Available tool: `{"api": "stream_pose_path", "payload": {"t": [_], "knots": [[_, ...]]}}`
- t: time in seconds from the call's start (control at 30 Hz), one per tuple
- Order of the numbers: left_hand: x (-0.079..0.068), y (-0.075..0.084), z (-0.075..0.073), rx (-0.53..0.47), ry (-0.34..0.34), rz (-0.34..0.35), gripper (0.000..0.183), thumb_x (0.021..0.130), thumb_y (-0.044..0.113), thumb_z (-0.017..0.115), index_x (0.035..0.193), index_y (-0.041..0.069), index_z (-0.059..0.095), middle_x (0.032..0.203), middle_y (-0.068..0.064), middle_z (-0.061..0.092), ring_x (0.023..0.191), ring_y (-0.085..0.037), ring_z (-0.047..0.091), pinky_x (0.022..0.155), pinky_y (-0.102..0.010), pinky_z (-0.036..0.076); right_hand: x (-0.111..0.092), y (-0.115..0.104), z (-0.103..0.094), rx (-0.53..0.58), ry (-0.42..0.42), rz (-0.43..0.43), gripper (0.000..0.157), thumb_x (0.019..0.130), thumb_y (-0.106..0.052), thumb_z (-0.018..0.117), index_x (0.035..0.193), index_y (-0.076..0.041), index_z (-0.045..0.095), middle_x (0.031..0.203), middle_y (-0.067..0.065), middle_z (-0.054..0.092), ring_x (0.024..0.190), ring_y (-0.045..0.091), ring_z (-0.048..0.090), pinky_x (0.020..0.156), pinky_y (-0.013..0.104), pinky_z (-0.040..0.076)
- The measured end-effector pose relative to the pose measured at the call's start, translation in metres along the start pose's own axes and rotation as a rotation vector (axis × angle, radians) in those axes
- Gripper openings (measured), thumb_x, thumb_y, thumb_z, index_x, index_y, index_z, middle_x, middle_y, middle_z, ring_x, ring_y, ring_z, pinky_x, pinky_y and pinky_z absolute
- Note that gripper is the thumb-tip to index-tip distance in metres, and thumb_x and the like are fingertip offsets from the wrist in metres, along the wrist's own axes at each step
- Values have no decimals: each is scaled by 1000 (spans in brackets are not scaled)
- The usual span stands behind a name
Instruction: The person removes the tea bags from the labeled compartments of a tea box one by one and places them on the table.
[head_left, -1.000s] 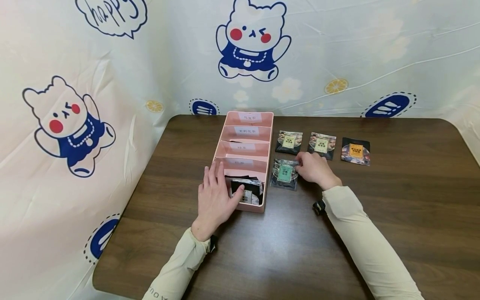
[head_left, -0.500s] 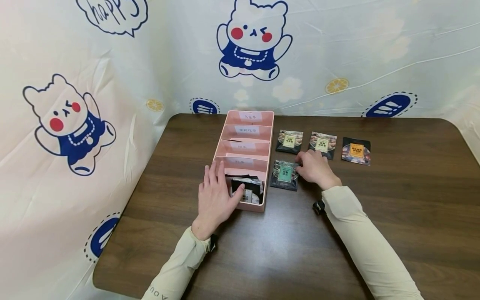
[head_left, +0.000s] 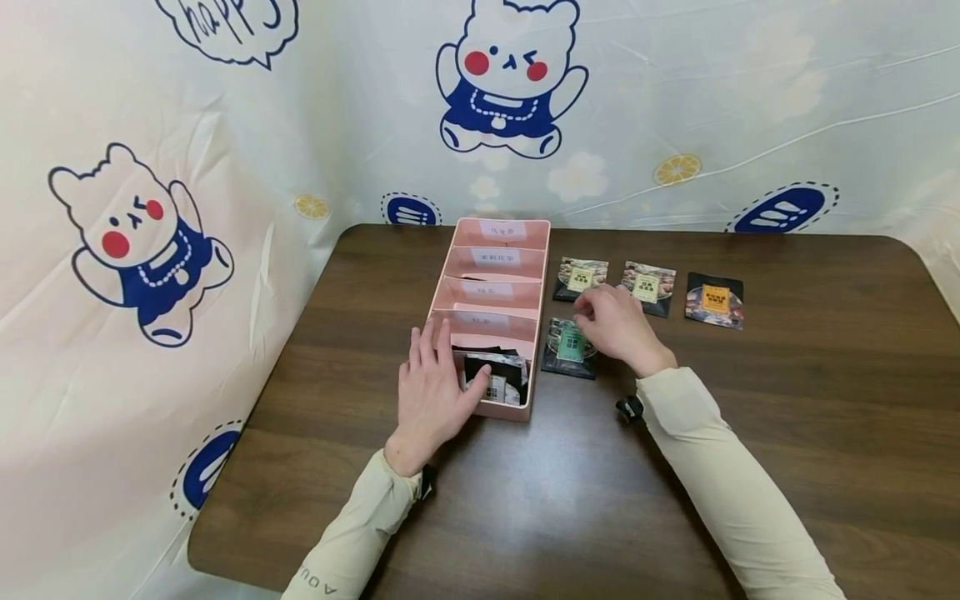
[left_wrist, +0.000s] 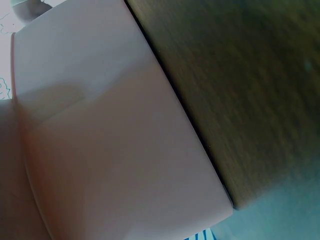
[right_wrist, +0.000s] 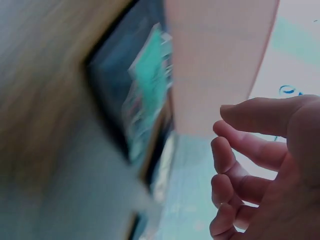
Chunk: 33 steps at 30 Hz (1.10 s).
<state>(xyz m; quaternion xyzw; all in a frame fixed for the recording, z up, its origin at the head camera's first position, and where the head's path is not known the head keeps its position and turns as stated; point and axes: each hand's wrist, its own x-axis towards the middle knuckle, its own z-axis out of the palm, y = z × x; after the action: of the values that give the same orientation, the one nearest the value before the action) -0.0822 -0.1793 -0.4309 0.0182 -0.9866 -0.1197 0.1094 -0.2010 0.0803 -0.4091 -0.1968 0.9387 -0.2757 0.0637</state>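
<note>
My left hand [head_left: 432,392] rests at the left rim of a pink compartment box [head_left: 504,411], fingers straight, thumb reaching over the front compartment. Several black sachets [head_left: 512,375] stand in that compartment, partly under the thumb. In the left wrist view the box's side wall [left_wrist: 115,140] fills much of the frame. A dark sachet with a green label [head_left: 572,357] lies on the table to the right of the box. Over its upper right side is my right hand [head_left: 621,327]. In the right wrist view the fingers [right_wrist: 247,186] are loosely bent with nothing between them and the thumb.
Two sachets with pale yellow-green labels [head_left: 581,277] [head_left: 649,288] and one with an orange label [head_left: 715,300] lie behind and right of my right hand. White labels [head_left: 498,257] mark the box's dividers. A printed curtain [head_left: 360,100] stands behind the wooden table [head_left: 787,400].
My right hand has moved up and left from the green-labelled sachet's right edge to over its upper right side. The sachet stays on the table. The left hand keeps its place at the box.
</note>
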Motion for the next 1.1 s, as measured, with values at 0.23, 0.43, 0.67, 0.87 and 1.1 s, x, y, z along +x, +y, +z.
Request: {"api": "stream_pose_path", "payload": {"t": [0.23, 0.43, 0.67, 0.87, 1.1], "knots": [[0, -1, 0, 0, -6, -4, 89, 87, 64, 44, 153, 8, 23, 156, -18, 25, 142, -45, 26, 95, -61, 41, 1, -27, -4, 51, 44, -60, 20, 93, -19, 58, 105, -7, 69, 102, 10, 67, 107, 31, 48, 91, 51, 35], [-1, -2, 0, 3, -2, -1, 88, 87, 64, 43, 152, 8, 24, 156, -19, 25, 141, -46, 27, 94, -61, 42, -1, -46, -3, 69, 74, -126, 17, 93, -19, 59, 100, -9, 71, 98, 5, 69, 98, 27, 51, 84, 47, 36], [-2, -3, -2, 5, -2, -3, 89, 87, 64, 44, 152, 8, 23, 156, -19, 25, 141, -46, 26, 94, -61, 42, -1, -67, -1, 55, 71, -217, 14, 92, -17, 59, 97, -10, 70, 95, 4, 68, 90, 24, 51, 82, 44, 36], [0, -2, -2, 15, 9, 1, 89, 87, 64, 45, 152, 7, 24, 155, -19, 27, 141, -46, 28, 93, -61, 42, 14, -85, 3, 26, 22, -243, 21, 93, -20, 58, 106, -9, 68, 108, 5, 68, 97, 25, 49, 86, 42, 37], [1, -1, -2, 20, 7, 10, 90, 87, 65, 44, 152, 7, 23, 155, -19, 27, 142, -45, 27, 93, -61, 43, 52, -97, 16, -122, -55, -231, 35, 98, -23, 49, 127, -5, 60, 131, 12, 57, 117, 32, 45, 97, 48, 37]]}}
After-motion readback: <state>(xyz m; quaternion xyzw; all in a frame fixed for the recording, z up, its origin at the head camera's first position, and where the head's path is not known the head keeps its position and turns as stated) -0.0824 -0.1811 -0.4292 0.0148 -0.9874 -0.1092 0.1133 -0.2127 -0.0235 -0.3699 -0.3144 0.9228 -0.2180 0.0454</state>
